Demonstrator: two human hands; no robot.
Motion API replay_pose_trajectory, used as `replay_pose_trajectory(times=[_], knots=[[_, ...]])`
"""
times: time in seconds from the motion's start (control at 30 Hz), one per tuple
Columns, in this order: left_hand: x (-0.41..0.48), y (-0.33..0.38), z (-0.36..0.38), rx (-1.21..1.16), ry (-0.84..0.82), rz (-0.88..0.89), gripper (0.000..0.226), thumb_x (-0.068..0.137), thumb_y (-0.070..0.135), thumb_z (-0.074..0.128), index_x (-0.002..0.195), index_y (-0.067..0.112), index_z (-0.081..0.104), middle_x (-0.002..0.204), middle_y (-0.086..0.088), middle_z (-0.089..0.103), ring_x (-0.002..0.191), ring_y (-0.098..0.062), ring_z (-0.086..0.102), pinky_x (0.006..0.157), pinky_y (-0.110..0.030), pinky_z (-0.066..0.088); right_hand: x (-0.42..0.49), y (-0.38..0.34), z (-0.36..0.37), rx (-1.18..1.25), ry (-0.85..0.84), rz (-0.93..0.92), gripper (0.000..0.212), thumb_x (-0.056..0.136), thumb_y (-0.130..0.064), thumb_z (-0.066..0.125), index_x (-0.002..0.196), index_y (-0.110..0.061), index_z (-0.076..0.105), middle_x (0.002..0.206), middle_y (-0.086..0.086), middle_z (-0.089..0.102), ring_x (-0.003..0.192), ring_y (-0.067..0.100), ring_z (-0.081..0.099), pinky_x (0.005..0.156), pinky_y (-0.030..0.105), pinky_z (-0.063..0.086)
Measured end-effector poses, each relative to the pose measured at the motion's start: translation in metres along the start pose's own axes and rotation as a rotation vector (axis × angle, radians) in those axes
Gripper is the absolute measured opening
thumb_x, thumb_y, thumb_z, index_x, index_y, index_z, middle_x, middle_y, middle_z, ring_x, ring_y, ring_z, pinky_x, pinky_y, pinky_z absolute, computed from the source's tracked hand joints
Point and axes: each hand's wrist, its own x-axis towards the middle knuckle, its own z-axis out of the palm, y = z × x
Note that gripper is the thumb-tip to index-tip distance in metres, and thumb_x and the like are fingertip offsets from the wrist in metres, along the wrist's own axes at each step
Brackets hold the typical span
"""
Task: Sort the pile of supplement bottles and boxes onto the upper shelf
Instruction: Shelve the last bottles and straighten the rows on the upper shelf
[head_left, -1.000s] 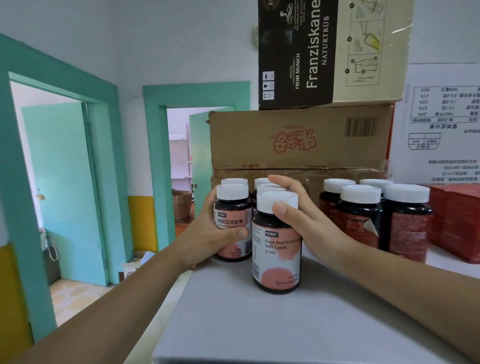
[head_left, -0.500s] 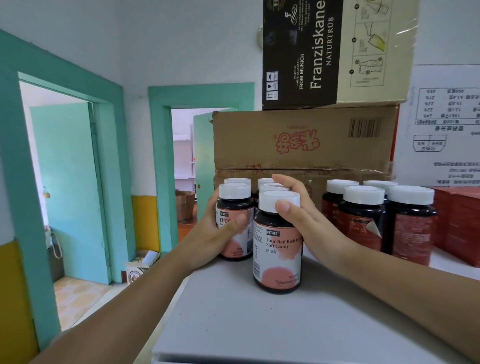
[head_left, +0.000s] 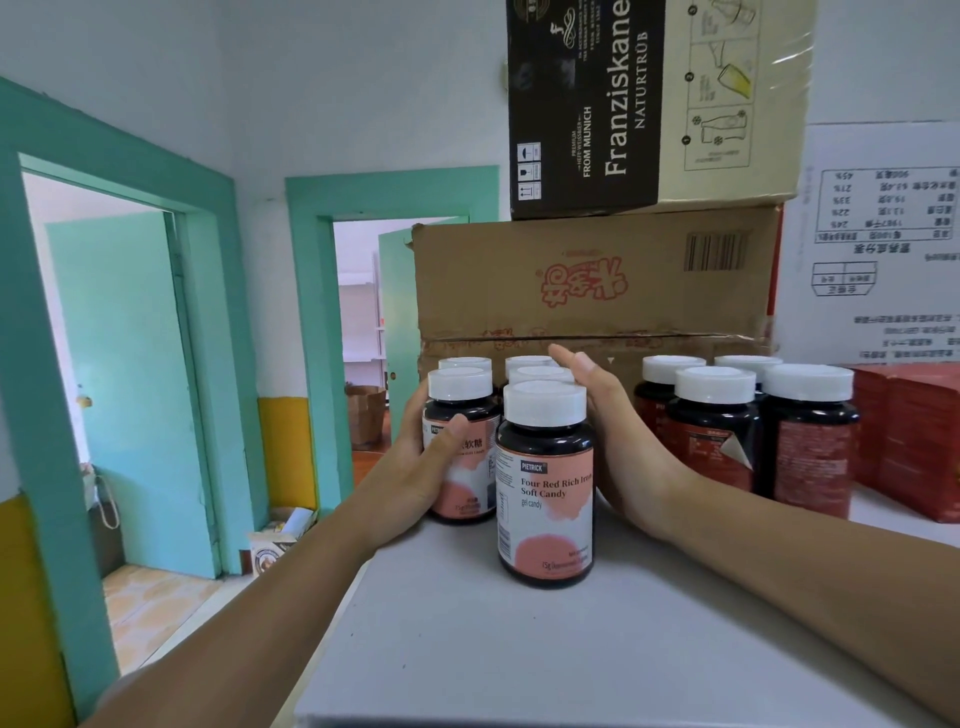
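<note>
Right hand flattened, bottle near shelf edge

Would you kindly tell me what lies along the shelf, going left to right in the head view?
Left hand gripping the left pink bottle → front pink bottle → right hand → red-label bottles → red boxes.

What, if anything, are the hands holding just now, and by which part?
The left hand grips the left pink-label bottle round its labelled body. The right hand holds nothing, lying flat beside the front bottle.
</note>
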Motion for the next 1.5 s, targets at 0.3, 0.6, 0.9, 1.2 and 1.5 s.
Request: replay_pose_trajectory(times=[0.3, 0.6, 0.9, 1.2, 1.5], knots=[[0.0005, -0.0002, 0.0, 0.025, -0.019, 0.007, 0.098, 0.062, 0.095, 0.034, 0.147, 0.052, 0.012, 0.146, 0.018, 0.045, 0.12, 0.013, 0.048, 0.108, -0.028, 0.038, -0.0052, -0.0029, 0.0041, 0.034, 0.027, 0.038, 0.088, 0.056, -0.085, 0.051, 0.134, -0.045, 0.046, 0.143, -0.016, 0.048, 0.134, 0.008, 0.041, 0.117, 0.045, 0.023], [-0.0004, 0.0006, 0.0003, 0.017, -0.014, 0.007, 0.088, 0.07, 0.086, 0.036, 0.147, 0.05, 0.015, 0.146, 0.016, 0.046, 0.129, -0.002, 0.048, 0.113, -0.034, 0.035, -0.0081, -0.0063, 0.0086, 0.036, 0.009, 0.012, 0.048, 0.066, -0.082, 0.044, 0.108, -0.061, 0.056, 0.135, -0.025, 0.053, 0.131, 0.001, 0.043, 0.117, 0.041, 0.023], [0.0006, -0.0018, -0.0008, 0.024, -0.019, 0.021, 0.1, 0.058, 0.098, 0.038, 0.145, 0.053, 0.016, 0.144, 0.02, 0.046, 0.125, 0.003, 0.051, 0.111, -0.033, 0.039, -0.0085, -0.0065, 0.0077, 0.105, -0.1, -0.023, 0.035, 0.087, -0.071, 0.032, 0.09, -0.064, 0.066, 0.108, -0.036, 0.065, 0.106, -0.015, 0.057, 0.096, 0.029, 0.033], [-0.004, 0.0005, -0.0006, -0.099, -0.05, 0.141, 0.134, 0.049, 0.069, 0.083, 0.152, 0.036, 0.004, 0.149, 0.013, 0.043, 0.127, -0.007, 0.054, 0.097, -0.025, 0.05, -0.0077, -0.0038, 0.0052, 0.069, -0.129, -0.062, 0.043, 0.078, -0.08, 0.038, 0.107, -0.06, 0.062, 0.124, -0.026, 0.062, 0.123, -0.001, 0.053, 0.115, 0.043, 0.026], [-0.003, -0.0032, -0.0016, -0.102, -0.029, 0.116, 0.143, 0.041, 0.07, 0.085, 0.151, 0.042, -0.003, 0.155, 0.009, 0.034, 0.127, -0.004, 0.053, 0.104, -0.036, 0.047, -0.0096, -0.008, 0.0061, 0.137, -0.191, -0.05, 0.035, 0.083, -0.077, 0.033, 0.087, -0.065, 0.066, 0.101, -0.036, 0.066, 0.1, -0.013, 0.061, 0.089, 0.027, 0.042]])
